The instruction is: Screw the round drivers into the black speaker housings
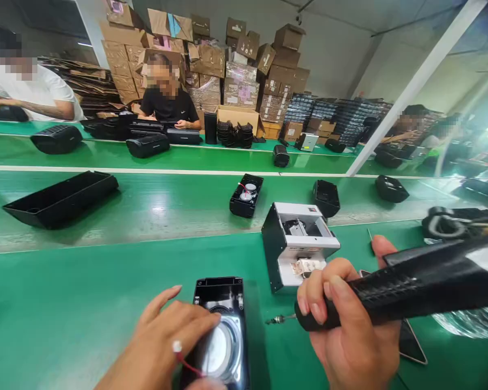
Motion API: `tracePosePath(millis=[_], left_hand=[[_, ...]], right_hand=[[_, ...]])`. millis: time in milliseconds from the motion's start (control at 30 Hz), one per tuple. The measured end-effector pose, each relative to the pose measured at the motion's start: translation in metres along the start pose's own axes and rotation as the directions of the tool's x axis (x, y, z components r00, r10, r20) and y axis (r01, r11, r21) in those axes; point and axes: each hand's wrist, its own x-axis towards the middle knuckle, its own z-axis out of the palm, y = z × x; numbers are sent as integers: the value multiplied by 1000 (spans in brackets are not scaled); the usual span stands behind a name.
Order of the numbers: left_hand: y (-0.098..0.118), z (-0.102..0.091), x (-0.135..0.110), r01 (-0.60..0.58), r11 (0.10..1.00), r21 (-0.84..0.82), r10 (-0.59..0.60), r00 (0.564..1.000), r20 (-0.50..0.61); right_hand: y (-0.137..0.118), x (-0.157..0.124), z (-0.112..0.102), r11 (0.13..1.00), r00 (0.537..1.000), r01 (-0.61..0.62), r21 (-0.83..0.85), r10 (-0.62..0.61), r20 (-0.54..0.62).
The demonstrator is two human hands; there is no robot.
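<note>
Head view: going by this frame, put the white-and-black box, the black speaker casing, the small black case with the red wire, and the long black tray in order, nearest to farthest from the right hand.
From the right hand, gripping the electric screwdriver:
1. White-and-black box, just ahead and left.
2. Black speaker casing, to the left, under the left hand.
3. Small black case, straight ahead, farther up.
4. Long black tray, far left.

Only two bare hands of the person's own body show, each running off the bottom edge of the view. The left hand [158, 341] narrows to a slim wrist and has long, slender fingers. The right hand [352, 330] looks broader across the palm, and its fingers [315, 303] carry short, neatly trimmed nails.
</note>
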Motion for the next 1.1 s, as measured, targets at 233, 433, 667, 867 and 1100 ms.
tracePosePath(millis=[233,433,667,867,1100], left_hand=[[9,25,18,223,975,-10,-217,957,195],[6,38,8,210,971,119,-229,955,190],[6,42,9,121,975,187,-150,978,146],[12,43,10,181,970,162,-203,971,127],[11,40,9,159,975,154,-183,970,160]], right_hand=[[31,3,41,997,993,11,73,-19,112],[60,-6,36,997,970,-81,13,76,230],[71,-6,29,996,959,-88,-34,94,269],[75,-8,26,993,949,-80,-86,102,298],[81,-12,21,983,949,-77,-166,123,289]])
